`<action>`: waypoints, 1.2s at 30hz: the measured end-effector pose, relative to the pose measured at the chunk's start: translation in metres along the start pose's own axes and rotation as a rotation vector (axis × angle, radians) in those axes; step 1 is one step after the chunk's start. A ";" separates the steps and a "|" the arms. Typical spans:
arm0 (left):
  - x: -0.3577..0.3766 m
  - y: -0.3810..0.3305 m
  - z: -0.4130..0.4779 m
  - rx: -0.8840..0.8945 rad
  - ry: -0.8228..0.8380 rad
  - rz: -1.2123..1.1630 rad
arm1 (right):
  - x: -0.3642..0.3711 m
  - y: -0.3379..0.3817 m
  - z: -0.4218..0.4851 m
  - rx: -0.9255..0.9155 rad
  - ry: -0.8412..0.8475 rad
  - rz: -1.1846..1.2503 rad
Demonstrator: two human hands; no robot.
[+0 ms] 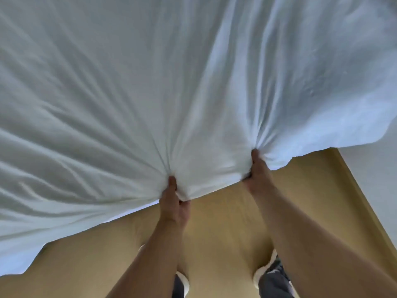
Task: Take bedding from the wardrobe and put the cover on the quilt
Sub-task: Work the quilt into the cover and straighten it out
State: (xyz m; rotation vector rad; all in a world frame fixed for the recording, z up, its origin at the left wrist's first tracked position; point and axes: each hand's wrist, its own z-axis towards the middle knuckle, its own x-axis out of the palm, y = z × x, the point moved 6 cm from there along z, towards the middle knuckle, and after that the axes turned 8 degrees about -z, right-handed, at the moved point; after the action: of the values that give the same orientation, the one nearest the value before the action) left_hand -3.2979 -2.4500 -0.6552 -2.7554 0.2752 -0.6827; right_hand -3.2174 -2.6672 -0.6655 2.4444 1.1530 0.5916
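A soft, creased white quilt cover (171, 82) is being gripped at its near edge by the left hand (174, 203) and right hand (257, 173), fingers pinched into bunched folds radiating outward.

Quilt cover (150, 82) spans the upper view, above the floor (225, 222). Left hand (174, 198) grips its near edge at centre; right hand (257, 175) grips the same edge, further right. Wall (376, 190) borders the floor at right.
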 end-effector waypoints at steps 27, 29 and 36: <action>0.250 0.396 -0.012 -0.068 0.254 0.069 | -0.256 0.461 0.096 -0.746 -0.632 -1.027; 0.257 0.407 -0.009 -0.112 0.309 0.070 | -0.233 0.473 0.131 -0.574 -0.426 -1.135; 0.301 0.483 -0.028 -0.423 0.294 0.184 | -0.234 0.476 0.158 -0.556 -0.256 -1.116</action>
State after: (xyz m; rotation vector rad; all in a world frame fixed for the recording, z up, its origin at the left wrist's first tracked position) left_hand -3.1052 -2.9863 -0.6587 -2.9519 0.8107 -1.0854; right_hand -2.9692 -3.1590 -0.6126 1.1003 1.6802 0.1772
